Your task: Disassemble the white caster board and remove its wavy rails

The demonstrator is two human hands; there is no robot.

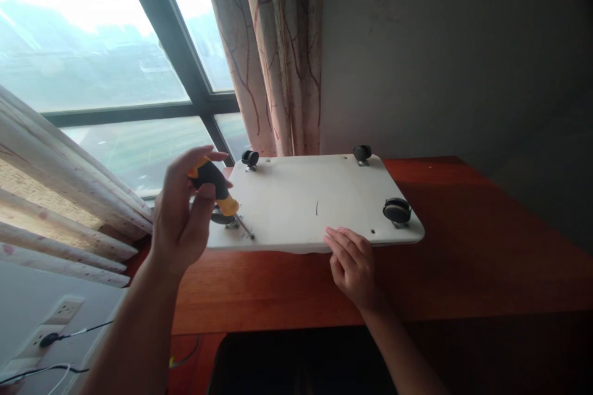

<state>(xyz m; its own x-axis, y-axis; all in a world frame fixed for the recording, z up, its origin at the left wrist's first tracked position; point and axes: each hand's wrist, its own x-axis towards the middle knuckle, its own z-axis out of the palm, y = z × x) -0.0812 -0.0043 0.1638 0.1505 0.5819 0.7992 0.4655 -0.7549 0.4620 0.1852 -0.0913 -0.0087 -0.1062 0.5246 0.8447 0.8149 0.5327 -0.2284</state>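
Note:
My left hand [183,216] is wrapped round a black-and-yellow screwdriver [213,185]. Its shaft slants down to the right, and the tip meets a small dark spot near the front left of a white board [296,191]; whether that is a screw or a hole I cannot tell. My right hand [354,265] rests on the board's front edge, fingers stretched out along the top. Black casters stand up at the corners: front right [397,211], back right [362,153], back left [250,158], and front left [223,217], partly hidden by my left hand.
The board lies on a reddish-brown wooden table [463,247]. A dark seat [301,361] is at the near edge. Windows [92,55] and curtains [282,55] stand behind and left. A plug [49,339] with cords sits in a wall socket at lower left.

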